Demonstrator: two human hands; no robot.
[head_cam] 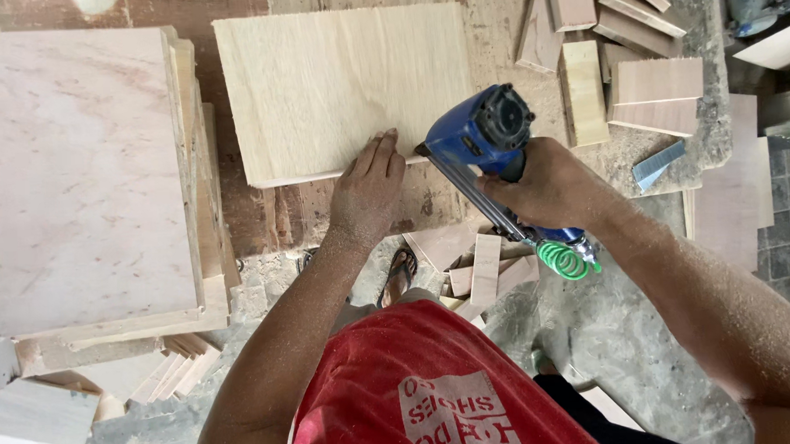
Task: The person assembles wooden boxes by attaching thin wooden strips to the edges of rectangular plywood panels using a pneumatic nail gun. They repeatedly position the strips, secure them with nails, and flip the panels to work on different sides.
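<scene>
Both hands work at the near edge of a pale plywood panel (342, 88) that lies flat on the bench (493, 17). Left hand (368, 192) rests flat and spread, its fingertips pressing on the near edge of the panel, while the palm hangs over the bench front. Right hand (551, 188) is closed around the handle of a blue nail gun (488, 136), just beside the left hand; the nose of the gun touches the same near edge, at the panel's corner on the right. A green coiled hose (563, 260) hangs from the back end of the gun, below the right hand. Beyond the right hand, small wood offcuts (635, 73) lie in a loose pile, near the panel but apart from it. To the left of the left hand, a stack of large pinkish boards (78, 172) stands close beside the panel, with only a narrow gap between their edges. Below the hands, more thin strips (484, 267) lie on the dusty floor (627, 345), and some open room stays there.
</scene>
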